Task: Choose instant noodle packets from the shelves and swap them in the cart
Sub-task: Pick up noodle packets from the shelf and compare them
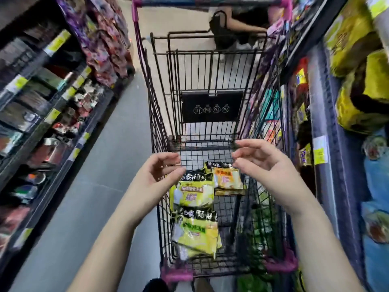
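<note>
Left hand (156,172) and right hand (262,160) half-open, empty, above cart (210,148) holding three noodle packets (194,193)

Printing on the yellow-green noodle packets (194,193) in the black wire cart (160,114) is too blurred to read. Four round prohibition symbols mark the cart's black plastic panel (212,106).

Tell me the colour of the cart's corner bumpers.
Pink-magenta on the cart; the near-right bumper shows it best in the head view.

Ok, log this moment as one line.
left hand empty, open | right hand empty, open | both over cart | three packets inside
</note>
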